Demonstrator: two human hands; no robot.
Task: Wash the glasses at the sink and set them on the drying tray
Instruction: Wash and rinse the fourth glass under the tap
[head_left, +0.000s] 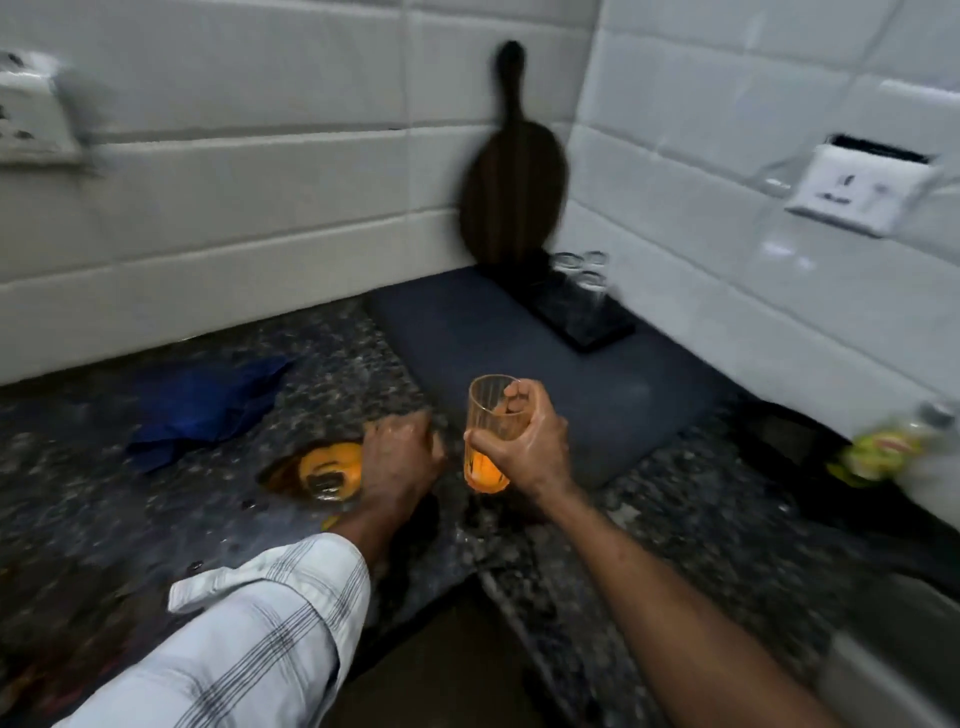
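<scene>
The right grip (519, 441) held an upright clear glass (491, 415), orange at its base, above the speckled bench (156, 519). The left grip (400, 457) curled over a second glass (330, 473) lying sideways on the bench, near a blue cloth (208, 410).

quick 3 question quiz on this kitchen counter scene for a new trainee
1. True or false: the right hand grips a glass with orange liquid at its bottom.
2. Which thing lies on the counter to the left of the left hand? A) blue cloth B) red sponge C) white plate
3. Fill in: the clear glasses stand on a black tray beside a dark ____ board that leans on the wall.

Key: 1 true; 2 A; 3 cutting
</scene>
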